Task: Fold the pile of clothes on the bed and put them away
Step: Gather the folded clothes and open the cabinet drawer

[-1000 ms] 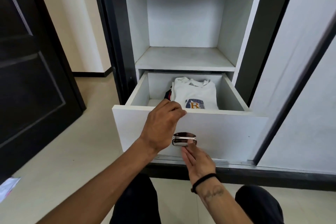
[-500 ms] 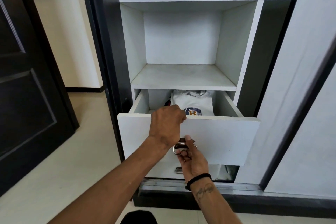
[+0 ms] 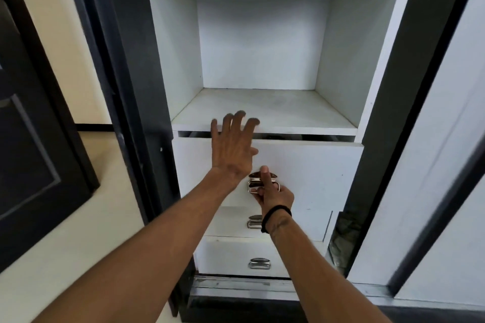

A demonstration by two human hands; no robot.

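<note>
Closest to me, both of my forearms reach up from the bottom edge toward the white wardrobe. A black band circles my right wrist, with a small dark mark on the skin just below it. My right hand grips the chrome handle of the top drawer: the fingers are curled under the metal loop and the thumb lies straight up across its front. My left hand is spread flat, fingers straight and fanned, its palm against the upper part of the drawer front and its fingertips rising past the top edge of the drawer, over the lip of the shelf above.

The top drawer is almost closed. Only a narrow dark slot shows between its top edge and the shelf, and through that slot I cannot make out the folded clothes; whatever lies inside is hidden. Below it sit two more white drawers, the middle drawer and the bottom drawer, each with its own chrome pull. A metal sliding track runs along the base.

Farther in, the open white compartment above the drawer reaches back to a plain rear panel. Dark frame posts flank the unit; a sliding wardrobe door stands on the right. On the left, a dark room door stands beside a cream wall and pale floor.
</note>
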